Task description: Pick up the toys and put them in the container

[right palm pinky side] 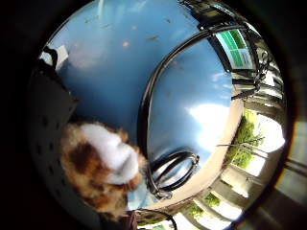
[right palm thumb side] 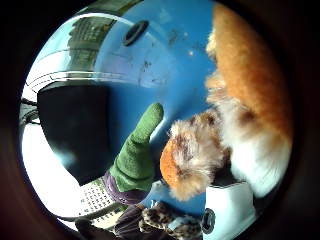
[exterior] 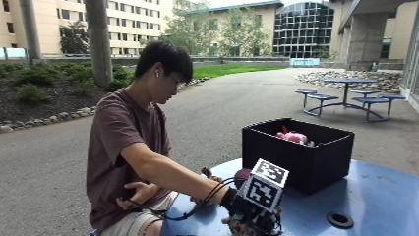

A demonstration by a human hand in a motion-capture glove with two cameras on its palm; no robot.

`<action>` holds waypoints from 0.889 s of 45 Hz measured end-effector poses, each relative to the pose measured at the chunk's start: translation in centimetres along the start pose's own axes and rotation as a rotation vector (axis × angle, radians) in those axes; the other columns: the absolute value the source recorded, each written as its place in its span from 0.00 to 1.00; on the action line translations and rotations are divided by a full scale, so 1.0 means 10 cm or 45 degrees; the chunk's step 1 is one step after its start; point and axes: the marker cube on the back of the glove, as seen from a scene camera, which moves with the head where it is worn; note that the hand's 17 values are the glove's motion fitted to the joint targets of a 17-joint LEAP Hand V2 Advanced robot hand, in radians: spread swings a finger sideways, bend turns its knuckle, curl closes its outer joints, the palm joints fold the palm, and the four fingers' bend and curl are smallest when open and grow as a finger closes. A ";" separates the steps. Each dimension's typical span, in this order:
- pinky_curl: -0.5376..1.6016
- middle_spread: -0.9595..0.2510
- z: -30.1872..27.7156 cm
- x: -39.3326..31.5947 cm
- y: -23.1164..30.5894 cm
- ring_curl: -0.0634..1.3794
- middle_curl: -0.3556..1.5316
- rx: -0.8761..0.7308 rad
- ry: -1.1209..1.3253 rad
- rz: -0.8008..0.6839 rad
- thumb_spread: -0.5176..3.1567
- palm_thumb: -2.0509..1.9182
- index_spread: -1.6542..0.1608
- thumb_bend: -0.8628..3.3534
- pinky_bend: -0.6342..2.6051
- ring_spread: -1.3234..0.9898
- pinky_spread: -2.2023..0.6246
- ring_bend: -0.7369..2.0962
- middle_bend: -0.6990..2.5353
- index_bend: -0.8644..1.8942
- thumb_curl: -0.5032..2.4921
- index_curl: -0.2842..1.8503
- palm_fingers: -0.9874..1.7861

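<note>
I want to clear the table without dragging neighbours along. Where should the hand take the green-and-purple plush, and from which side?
Probably at the green plush toy's wide middle, where green meets purple. Its narrow green tip rests on the blue table with bare surface around it, so coming in from that tip end looks clearest. The fluffy orange-and-white toy crowds one flank and a leopard-print toy lies beside the purple end.

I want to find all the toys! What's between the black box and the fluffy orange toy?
In the thumb side palm view, a green and purple plush toy lies on the blue table between the black container and the fluffy orange toy.
</note>
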 end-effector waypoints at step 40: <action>0.50 0.65 -3.10 -2.69 0.96 0.50 0.62 0.440 0.100 -0.498 0.33 0.66 0.77 0.25 0.53 0.43 0.65 0.82 0.64 0.73 0.55 0.43 0.64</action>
